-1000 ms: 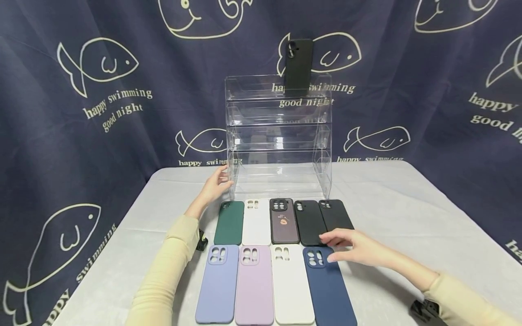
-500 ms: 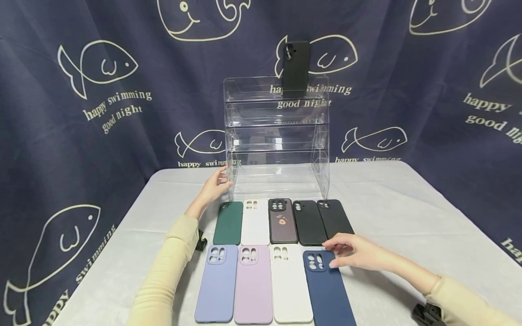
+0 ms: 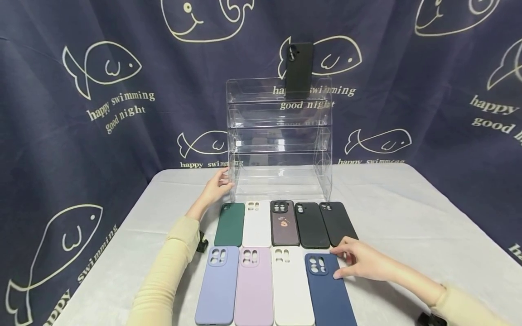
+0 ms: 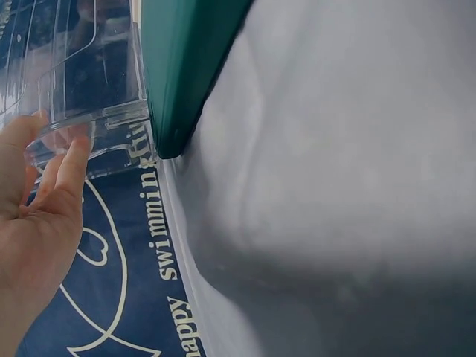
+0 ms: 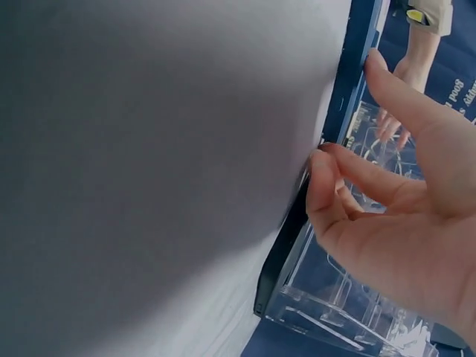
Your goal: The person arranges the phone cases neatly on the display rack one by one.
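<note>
My left hand (image 3: pixel 216 186) holds the lower left side of a clear tiered display rack (image 3: pixel 281 160). In the left wrist view, thumb and fingers lie on either side of its see-through panel (image 4: pixel 119 115). My right hand (image 3: pixel 367 262) is at the upper right corner of a dark blue phone case (image 3: pixel 330 294), thumb on the case and fingertips at its top end. The right wrist view shows the thumb on the blue case's edge (image 5: pixel 353 82) and curled fingers by its end. The blue case lies flat, rightmost in the front row.
Beside it lie white (image 3: pixel 292 290), lilac (image 3: pixel 254 290) and periwinkle (image 3: pixel 217 290) cases. Behind are green (image 3: pixel 229 225), white (image 3: pixel 257 226), patterned brown (image 3: pixel 284 228) and two black cases (image 3: pixel 313 228). Another black case (image 3: pixel 299 70) stands in the rack's top tier.
My right hand and the dark blue case have slid slightly toward me, widening the gap to the black cases behind. The left hand stays on the rack.
</note>
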Demonstrator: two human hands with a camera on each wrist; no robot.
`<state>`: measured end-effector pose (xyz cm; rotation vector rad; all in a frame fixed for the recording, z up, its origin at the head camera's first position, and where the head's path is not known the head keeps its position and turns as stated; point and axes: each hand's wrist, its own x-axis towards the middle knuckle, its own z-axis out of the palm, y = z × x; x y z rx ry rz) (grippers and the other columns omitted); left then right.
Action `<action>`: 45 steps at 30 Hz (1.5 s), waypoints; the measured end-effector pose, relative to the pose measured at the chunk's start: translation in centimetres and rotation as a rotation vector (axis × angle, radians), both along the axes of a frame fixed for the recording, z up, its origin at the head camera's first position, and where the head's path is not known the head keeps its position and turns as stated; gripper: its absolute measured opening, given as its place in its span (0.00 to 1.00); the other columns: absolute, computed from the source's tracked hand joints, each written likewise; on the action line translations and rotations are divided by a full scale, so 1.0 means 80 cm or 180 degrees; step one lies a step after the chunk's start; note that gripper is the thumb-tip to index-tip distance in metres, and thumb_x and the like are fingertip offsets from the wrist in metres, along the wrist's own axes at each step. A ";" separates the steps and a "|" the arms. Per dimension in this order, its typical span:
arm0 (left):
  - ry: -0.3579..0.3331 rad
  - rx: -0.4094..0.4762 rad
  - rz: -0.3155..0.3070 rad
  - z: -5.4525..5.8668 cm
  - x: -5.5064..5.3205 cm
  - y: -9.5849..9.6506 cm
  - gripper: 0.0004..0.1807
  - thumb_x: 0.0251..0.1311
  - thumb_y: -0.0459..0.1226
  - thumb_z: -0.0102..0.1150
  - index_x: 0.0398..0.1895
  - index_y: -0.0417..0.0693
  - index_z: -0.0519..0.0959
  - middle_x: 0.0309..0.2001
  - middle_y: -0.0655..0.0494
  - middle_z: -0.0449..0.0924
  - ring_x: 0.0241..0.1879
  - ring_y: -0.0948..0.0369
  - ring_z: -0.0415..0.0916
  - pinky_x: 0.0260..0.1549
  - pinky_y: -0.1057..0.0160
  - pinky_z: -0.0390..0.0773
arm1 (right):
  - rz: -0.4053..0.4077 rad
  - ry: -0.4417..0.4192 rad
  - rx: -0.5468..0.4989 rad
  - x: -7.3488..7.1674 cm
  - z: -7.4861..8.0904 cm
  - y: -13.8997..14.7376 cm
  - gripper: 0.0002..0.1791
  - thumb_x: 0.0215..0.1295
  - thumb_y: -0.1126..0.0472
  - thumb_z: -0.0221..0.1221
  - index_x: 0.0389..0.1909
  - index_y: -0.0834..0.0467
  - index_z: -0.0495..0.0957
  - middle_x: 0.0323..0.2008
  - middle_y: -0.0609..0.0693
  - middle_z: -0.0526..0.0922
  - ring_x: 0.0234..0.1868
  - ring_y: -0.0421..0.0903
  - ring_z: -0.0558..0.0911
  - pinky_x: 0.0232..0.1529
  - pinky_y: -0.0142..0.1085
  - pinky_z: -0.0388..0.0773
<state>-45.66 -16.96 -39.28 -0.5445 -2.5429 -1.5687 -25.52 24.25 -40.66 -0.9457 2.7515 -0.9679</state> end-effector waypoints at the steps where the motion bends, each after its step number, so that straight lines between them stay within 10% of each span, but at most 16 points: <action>1: -0.0018 -0.0012 0.0010 0.001 0.000 0.000 0.35 0.62 0.32 0.56 0.70 0.39 0.54 0.58 0.32 0.66 0.59 0.41 0.68 0.61 0.52 0.71 | -0.0025 -0.0007 0.0030 0.000 0.001 -0.001 0.33 0.48 0.47 0.68 0.47 0.69 0.78 0.30 0.44 0.68 0.26 0.32 0.68 0.23 0.24 0.68; 9: -0.0089 -0.0083 0.0028 0.008 -0.002 0.000 0.35 0.62 0.34 0.56 0.71 0.40 0.54 0.61 0.33 0.65 0.61 0.41 0.67 0.62 0.51 0.70 | 0.0080 -0.0107 -0.0113 -0.001 0.001 0.000 0.25 0.47 0.51 0.70 0.38 0.64 0.73 0.32 0.46 0.70 0.27 0.31 0.68 0.23 0.25 0.70; 23: -0.0083 -0.0011 0.0077 0.006 -0.003 0.001 0.35 0.61 0.33 0.57 0.69 0.37 0.55 0.60 0.33 0.66 0.60 0.41 0.68 0.62 0.51 0.70 | 0.0177 -0.1176 -0.1047 -0.012 0.028 0.015 0.27 0.55 0.66 0.65 0.47 0.72 0.60 0.34 0.57 0.71 0.26 0.40 0.80 0.27 0.41 0.84; 38: -0.0068 0.0041 0.0076 0.001 -0.001 0.002 0.34 0.61 0.32 0.57 0.69 0.35 0.56 0.60 0.32 0.66 0.59 0.40 0.68 0.61 0.50 0.71 | -0.0036 -0.0428 -0.1417 -0.023 0.045 0.012 0.21 0.60 0.71 0.59 0.52 0.67 0.63 0.36 0.48 0.72 0.30 0.36 0.80 0.30 0.40 0.85; 45: -0.0145 0.0089 0.0014 0.021 0.018 0.007 0.34 0.61 0.29 0.56 0.68 0.30 0.54 0.61 0.28 0.64 0.60 0.37 0.66 0.62 0.47 0.69 | -0.0157 -0.0214 -0.1428 -0.032 0.058 0.016 0.20 0.60 0.72 0.58 0.51 0.63 0.65 0.36 0.44 0.73 0.30 0.38 0.81 0.31 0.38 0.85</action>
